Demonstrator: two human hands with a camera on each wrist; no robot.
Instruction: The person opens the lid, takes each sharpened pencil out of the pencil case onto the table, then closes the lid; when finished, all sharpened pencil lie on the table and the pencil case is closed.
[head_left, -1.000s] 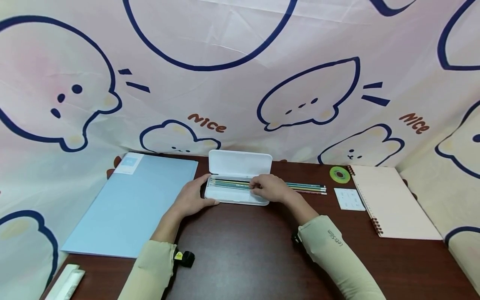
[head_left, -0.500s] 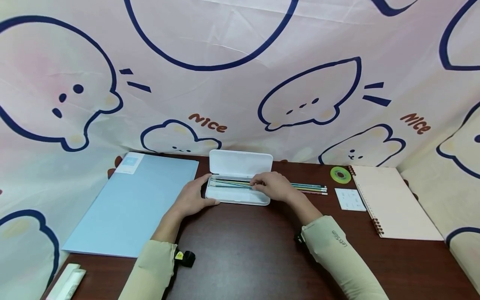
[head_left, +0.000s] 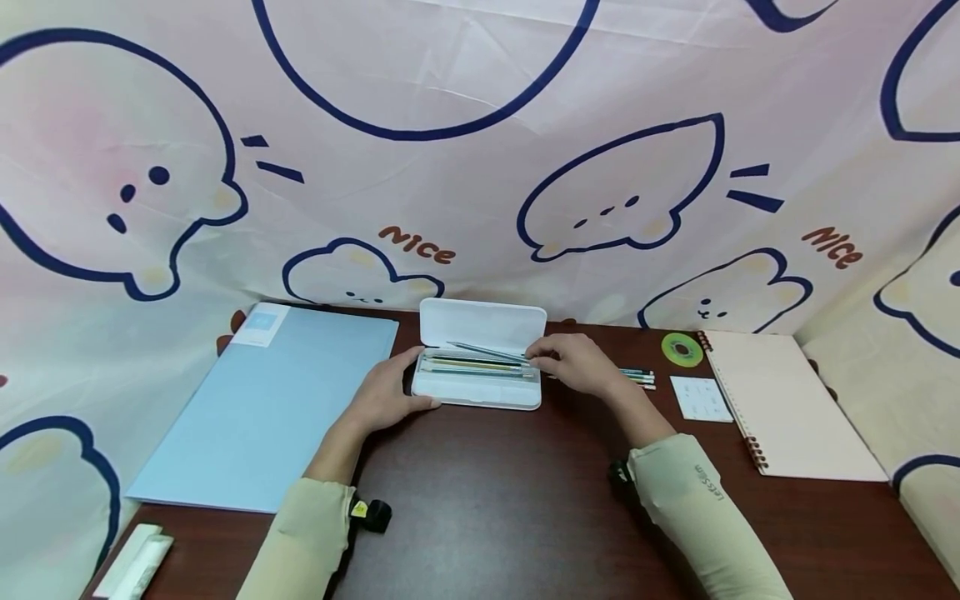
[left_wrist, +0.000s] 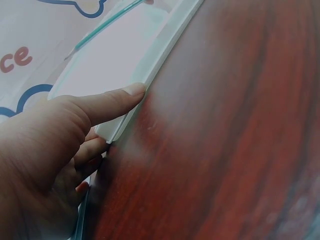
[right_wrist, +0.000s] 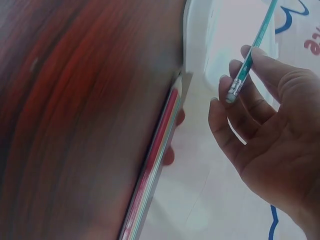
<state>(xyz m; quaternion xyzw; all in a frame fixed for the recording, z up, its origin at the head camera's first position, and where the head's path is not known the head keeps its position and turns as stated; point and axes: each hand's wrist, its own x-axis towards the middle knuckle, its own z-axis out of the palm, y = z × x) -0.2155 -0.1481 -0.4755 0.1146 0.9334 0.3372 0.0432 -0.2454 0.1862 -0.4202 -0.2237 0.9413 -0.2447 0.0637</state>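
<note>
A white pencil case [head_left: 476, 393] lies at the back middle of the table, its lid [head_left: 483, 321] raised. Several pencils [head_left: 476, 367] lie lengthwise inside it. My left hand [head_left: 378, 398] grips the case's left end, the thumb along the front edge. Between thumb and fingertips, my right hand [head_left: 577, 365] pinches a green pencil [right_wrist: 252, 52] near its eraser end. That pencil slants above the case, point to the left, in front of the lid. Beneath the right hand, more pencils [right_wrist: 155, 155] lie on the table, partly hidden in the head view.
A large blue folder [head_left: 270, 408] lies left of the case. To the right are a green round disc [head_left: 682, 350], a small white card [head_left: 701, 399] and a spiral notebook [head_left: 802, 408]. A white packet [head_left: 135, 562] sits at the front left. A patterned cloth [head_left: 480, 183] hangs behind.
My right hand has risen out of the case and shifted right, bringing up one green pencil that is now tilted above the others. The left hand stays on the case.
</note>
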